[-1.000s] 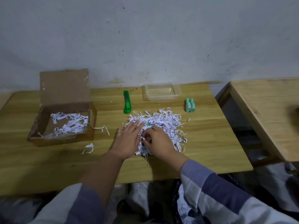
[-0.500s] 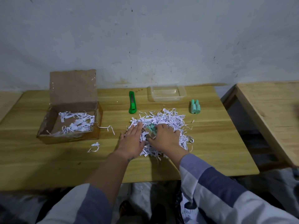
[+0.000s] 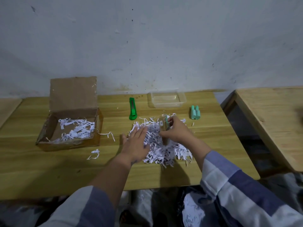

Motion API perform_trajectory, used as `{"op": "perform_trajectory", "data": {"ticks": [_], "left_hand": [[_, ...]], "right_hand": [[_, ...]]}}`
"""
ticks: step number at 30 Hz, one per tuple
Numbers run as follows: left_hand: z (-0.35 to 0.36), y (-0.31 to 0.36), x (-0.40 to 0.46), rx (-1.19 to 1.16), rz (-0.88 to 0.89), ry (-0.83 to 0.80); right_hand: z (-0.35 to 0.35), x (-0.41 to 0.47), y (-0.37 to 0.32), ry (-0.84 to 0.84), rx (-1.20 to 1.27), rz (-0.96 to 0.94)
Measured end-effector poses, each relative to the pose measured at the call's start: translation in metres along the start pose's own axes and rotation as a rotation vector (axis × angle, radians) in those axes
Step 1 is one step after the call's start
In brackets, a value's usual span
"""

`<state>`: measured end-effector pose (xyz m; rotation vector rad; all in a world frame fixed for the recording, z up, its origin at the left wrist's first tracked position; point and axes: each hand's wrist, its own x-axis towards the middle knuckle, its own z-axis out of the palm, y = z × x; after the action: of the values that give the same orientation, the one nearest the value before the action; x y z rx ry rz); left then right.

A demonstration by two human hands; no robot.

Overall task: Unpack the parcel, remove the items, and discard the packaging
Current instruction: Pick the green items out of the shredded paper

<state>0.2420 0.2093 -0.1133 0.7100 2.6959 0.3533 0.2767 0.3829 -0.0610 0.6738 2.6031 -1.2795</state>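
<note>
One item came free: my right hand [image 3: 177, 132] had lifted the small brown packet [image 3: 164, 128] out of the shredded paper [image 3: 157, 148], fingers clamped round it, while my left hand [image 3: 135, 145] lay flat, fingers apart; more unpacking remained.

I see my left hand [image 3: 136, 144] just left of the frame's centre, palm down, fingers straight and spread a little, pointing up the frame. Its forearm is bare, running down to a pushed-up sleeve [image 3: 85, 208] at the lower left. My right hand [image 3: 177, 131], right of centre, has its fingers curled in a grip, thumb side turned left. Its arm comes in from the lower right corner, wrist bare, in a striped sleeve [image 3: 242, 189]
</note>
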Motion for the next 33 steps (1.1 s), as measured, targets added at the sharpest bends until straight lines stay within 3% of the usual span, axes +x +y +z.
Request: {"op": "perform_trajectory", "data": {"ticks": [3,5,9,12,17,22,28,33], "left_hand": [[-0.009,0.013,0.001,-0.114,0.104,0.193],[-0.015,0.023,0.004,-0.219,0.15,0.191],[-0.023,0.041,0.014,-0.698,0.079,0.106],[-0.024,0.052,0.018,-0.737,0.062,0.169],[-0.025,0.064,0.026,-0.604,0.075,0.26],[-0.014,0.069,0.038,-0.38,0.172,0.27],[0.001,0.064,0.052,0.078,0.18,0.043],[0.02,0.055,0.057,0.121,0.167,-0.078]], "right_hand": [[-0.012,0.004,-0.004,0.043,0.243,0.002],[-0.017,0.001,-0.008,0.009,0.387,-0.014],[-0.017,0.0,-0.01,-0.082,0.522,-0.022],[-0.016,0.005,-0.006,-0.027,0.713,0.066],[-0.017,0.011,-0.003,0.058,0.587,0.081],[-0.031,0.018,0.003,0.158,0.649,0.162],[-0.06,0.035,0.032,0.366,0.473,0.264],[-0.076,0.06,0.07,0.486,0.126,0.363]]}}
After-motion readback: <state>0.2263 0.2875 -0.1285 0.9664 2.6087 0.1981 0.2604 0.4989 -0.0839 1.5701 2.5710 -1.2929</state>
